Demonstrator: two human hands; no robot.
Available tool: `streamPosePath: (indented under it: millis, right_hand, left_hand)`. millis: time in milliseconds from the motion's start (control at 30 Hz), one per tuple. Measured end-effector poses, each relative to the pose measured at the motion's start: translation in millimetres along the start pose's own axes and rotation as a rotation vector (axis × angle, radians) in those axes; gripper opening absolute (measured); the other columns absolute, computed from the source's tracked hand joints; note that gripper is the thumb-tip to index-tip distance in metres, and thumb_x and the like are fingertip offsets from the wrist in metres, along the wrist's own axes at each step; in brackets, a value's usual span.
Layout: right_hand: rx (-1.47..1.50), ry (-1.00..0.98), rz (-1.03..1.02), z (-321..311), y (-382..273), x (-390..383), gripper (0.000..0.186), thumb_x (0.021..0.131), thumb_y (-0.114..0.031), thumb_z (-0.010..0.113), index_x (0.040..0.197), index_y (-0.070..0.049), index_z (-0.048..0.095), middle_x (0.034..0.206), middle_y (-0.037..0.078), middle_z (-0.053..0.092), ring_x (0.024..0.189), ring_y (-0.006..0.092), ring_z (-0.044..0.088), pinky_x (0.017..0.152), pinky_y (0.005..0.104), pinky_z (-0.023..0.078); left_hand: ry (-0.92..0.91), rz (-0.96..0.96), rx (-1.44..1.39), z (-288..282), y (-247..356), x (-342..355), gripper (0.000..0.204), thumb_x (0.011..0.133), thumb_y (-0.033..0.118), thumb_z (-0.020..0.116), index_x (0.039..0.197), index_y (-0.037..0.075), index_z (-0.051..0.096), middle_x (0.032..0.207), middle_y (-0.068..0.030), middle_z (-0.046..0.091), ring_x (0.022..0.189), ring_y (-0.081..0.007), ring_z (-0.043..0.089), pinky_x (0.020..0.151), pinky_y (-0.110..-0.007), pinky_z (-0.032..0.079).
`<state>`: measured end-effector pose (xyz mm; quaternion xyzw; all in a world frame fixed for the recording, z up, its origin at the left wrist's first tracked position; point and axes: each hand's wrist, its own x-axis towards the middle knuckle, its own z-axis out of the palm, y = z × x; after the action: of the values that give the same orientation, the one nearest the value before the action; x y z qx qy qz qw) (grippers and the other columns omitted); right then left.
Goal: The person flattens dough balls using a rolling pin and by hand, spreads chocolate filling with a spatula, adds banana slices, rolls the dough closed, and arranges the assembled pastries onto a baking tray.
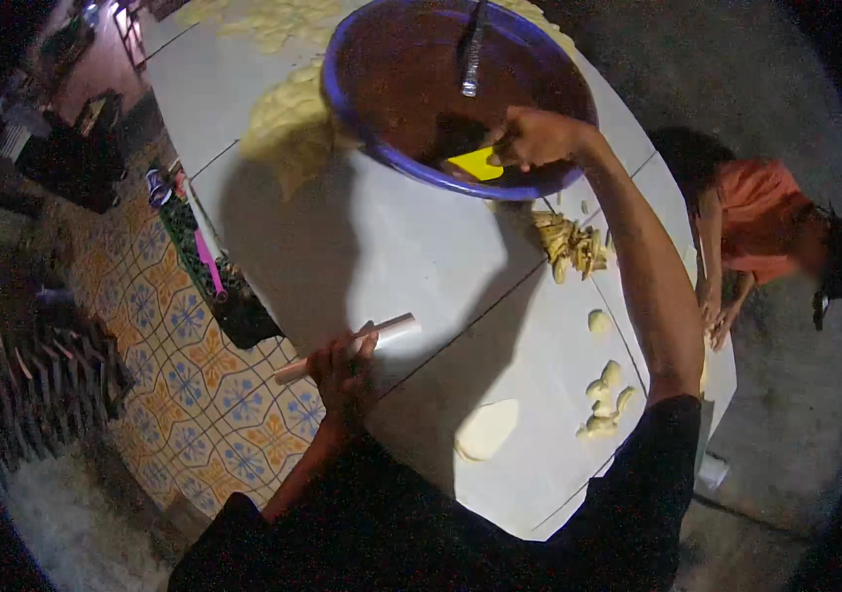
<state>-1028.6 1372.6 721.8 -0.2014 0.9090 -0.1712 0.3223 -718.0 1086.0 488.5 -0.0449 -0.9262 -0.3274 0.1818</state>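
Note:
My left hand (344, 373) is closed around a smooth, pale rolling pin (396, 329) at the near left edge of the white tiled table (411, 227). Reaching to the far side, my right hand (539, 138) grips a flat yellow scraper (477, 163) inside a big purple-rimmed basin (381, 155). Brown stuff (391, 74) fills the basin's inside; how deep it is I cannot tell. One flattened piece of dough (487, 430) lies close to my body. Several small dough lumps (603, 400) rest to its right. Below the basin sits a heap of yellowish-brown strips (571, 244).
A metal utensil handle (473, 59) sticks out over the basin. Pale dough pieces (288, 113) spread left of it. Another person in an orange shirt (761, 217) has hands (717, 324) at the table's right edge. A dark crate (194, 247) with a pink object stands left, above patterned floor tiles (184, 395).

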Motion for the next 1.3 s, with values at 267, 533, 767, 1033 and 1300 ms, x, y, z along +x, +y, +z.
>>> streamPosePath:
  millis: [267,533,767,1033,1300]
  right_hand:
    - [0.092,0.204,-0.162,93,-33,-175,0.025,0.083,0.003,0.061,0.106,0.002,0.071,0.09,0.011,0.07,0.079,0.0202,0.065,0.069,0.0359,0.052]
    - [0.267,0.628,0.504,440,-88,-277,0.049,0.086,-0.01,0.064,0.134,-0.011,0.058,0.133,0.019,0.053,0.105,0.0353,0.063,0.087,0.043,0.056]
    - [0.047,0.896,0.41,496,-109,-251,0.045,0.086,-0.009,0.065,0.13,-0.006,0.057,0.137,0.018,0.05,0.111,0.0402,0.055,0.086,0.045,0.057]
    - [0.684,0.82,0.706,473,-129,-318,0.038,0.089,-0.013,0.068,0.125,-0.002,0.066,0.116,0.02,0.067,0.097,0.0331,0.07,0.089,0.0412,0.055]
    - [0.552,1.045,0.764,439,-49,-315,0.037,0.085,-0.009,0.07,0.12,0.003,0.067,0.124,0.026,0.065,0.111,0.0382,0.066,0.097,0.0441,0.051]
  left_hand:
    - [-0.042,0.203,0.041,-8,-14,14,0.043,0.088,0.007,0.055,0.13,0.008,0.067,0.118,-0.0164,0.058,0.109,-0.0354,0.054,0.096,-0.051,0.036]
    - [-0.132,0.28,0.017,25,-33,15,0.06,0.088,0.003,0.059,0.146,0.021,0.052,0.131,-0.016,0.059,0.124,-0.0336,0.053,0.103,-0.056,0.034]
    - [-0.126,0.419,0.438,5,-26,15,0.062,0.088,0.014,0.064,0.148,0.024,0.05,0.135,-0.0123,0.055,0.122,-0.0333,0.052,0.101,-0.053,0.037]
    - [-0.104,0.398,0.449,7,-32,20,0.055,0.09,0.018,0.063,0.144,0.02,0.053,0.129,-0.0128,0.056,0.119,-0.0343,0.052,0.101,-0.054,0.036]
    - [-0.085,0.369,0.323,10,-23,16,0.054,0.091,0.015,0.061,0.144,0.018,0.051,0.133,-0.0153,0.052,0.123,-0.0376,0.049,0.104,-0.06,0.033]
